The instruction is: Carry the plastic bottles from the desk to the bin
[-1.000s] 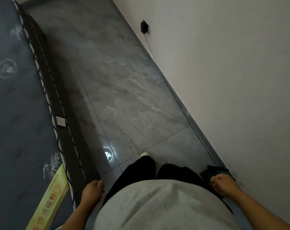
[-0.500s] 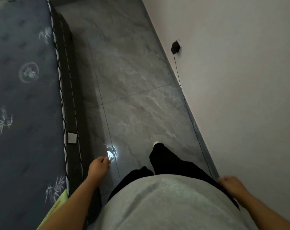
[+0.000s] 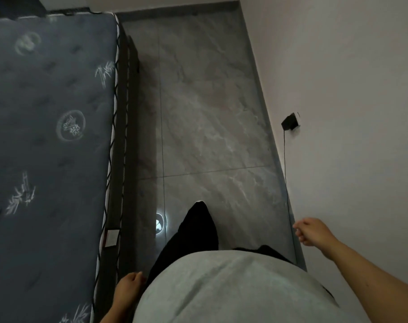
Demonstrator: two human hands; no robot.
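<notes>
Left hand (image 3: 128,284): low beside the hip, fingers curled loosely into a soft fist, nothing in it. Right hand (image 3: 311,231): swung out toward the wall (image 3: 350,89), fingers half curled, likewise holding nothing. Torso in a grey shirt (image 3: 233,287); one dark trouser leg (image 3: 196,231) stepped forward on the grey tiled floor (image 3: 210,124). Mattress (image 3: 46,136), dark with pale printed motifs, along the left side; a plug (image 3: 290,122) in the wall, its cord (image 3: 285,159) hanging down to the floor. Plastic bottles, desk and bin: none in view, so their place relative to the hands cannot be told. Step in hand, by judgement: walking empty-handed between desk and bin, most likely toward the bottles. Next move calls for reaching the desk and closing a hand around a bottle.
</notes>
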